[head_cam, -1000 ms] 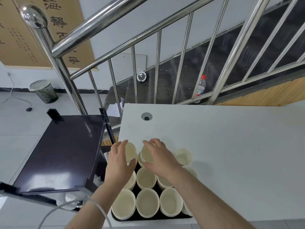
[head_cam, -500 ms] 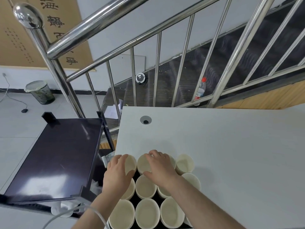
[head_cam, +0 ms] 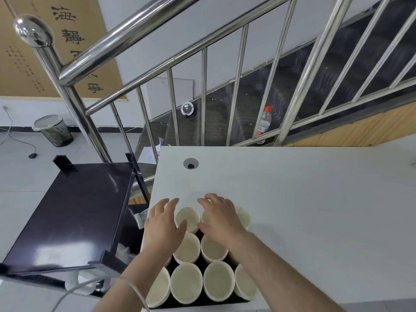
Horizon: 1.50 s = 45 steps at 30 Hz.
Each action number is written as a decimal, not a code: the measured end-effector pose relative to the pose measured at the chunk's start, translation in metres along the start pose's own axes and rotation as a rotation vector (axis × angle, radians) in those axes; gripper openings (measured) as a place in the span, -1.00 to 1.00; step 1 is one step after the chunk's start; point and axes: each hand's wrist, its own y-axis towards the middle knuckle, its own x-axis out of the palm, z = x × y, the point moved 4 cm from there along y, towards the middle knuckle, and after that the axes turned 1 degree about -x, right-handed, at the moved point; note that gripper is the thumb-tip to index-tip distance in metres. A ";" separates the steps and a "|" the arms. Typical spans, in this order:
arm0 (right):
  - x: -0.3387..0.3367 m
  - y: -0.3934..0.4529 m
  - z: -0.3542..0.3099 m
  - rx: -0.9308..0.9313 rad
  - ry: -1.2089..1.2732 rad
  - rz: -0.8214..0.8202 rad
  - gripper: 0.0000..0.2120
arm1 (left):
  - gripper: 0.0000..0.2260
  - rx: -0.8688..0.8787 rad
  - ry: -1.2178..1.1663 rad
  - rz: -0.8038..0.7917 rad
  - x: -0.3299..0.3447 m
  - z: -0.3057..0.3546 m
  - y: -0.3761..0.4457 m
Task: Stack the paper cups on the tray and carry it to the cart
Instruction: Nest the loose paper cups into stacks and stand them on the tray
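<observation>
Head view: the cups [head_cam: 188,283] stand open-mouthed in close rows on a dark tray [head_cam: 238,301] at the lower centre of the frame, on the near left corner of the white worktop [head_cam: 315,199]. The left hand [head_cam: 163,224] and right hand [head_cam: 219,219] hover side by side over the far row, fingers spread and fairly straight, gripping nothing; whether the palms touch the rims I cannot tell. A far cup [head_cam: 188,218] shows between them. The cart [head_cam: 67,212], with its dark top shelf, stands at lower left, just beside the worktop.

The cups look set, so the step in hand is probably a last tidy of the far row before the lift. To do it well, nudge the rims inward lightly so that no cup overhangs the tray edge, and avoid pressing down, since thin paper crushes easily. For the carry, grip the tray at opposite sides, lift it level, and swing slowly left, as tall light cups may topple.
</observation>
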 end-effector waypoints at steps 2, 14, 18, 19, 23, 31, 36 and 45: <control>-0.014 -0.014 0.010 -0.003 0.004 0.023 -0.42 | -0.44 0.027 0.003 -0.002 -0.001 0.021 -0.005; -0.088 -0.156 0.145 0.127 0.042 0.155 -0.44 | -0.46 0.246 -0.047 -0.119 0.058 0.198 -0.071; -0.100 -0.206 0.198 0.202 0.045 0.161 -0.43 | -0.46 0.306 -0.027 -0.169 0.090 0.254 -0.098; -0.102 -0.220 0.213 0.224 0.044 0.158 -0.43 | -0.46 0.312 -0.020 -0.190 0.099 0.269 -0.106; -0.111 -0.275 0.279 0.326 0.053 0.176 -0.43 | -0.47 0.371 0.002 -0.261 0.140 0.330 -0.133; -0.134 -0.353 0.398 0.549 0.069 0.220 -0.42 | -0.46 0.519 0.046 -0.361 0.202 0.442 -0.147; -0.147 -0.375 0.470 0.632 0.067 0.208 -0.41 | -0.46 0.580 0.059 -0.404 0.250 0.507 -0.140; -0.163 -0.371 0.590 0.702 0.002 0.115 -0.43 | -0.46 0.546 -0.035 -0.450 0.325 0.595 -0.099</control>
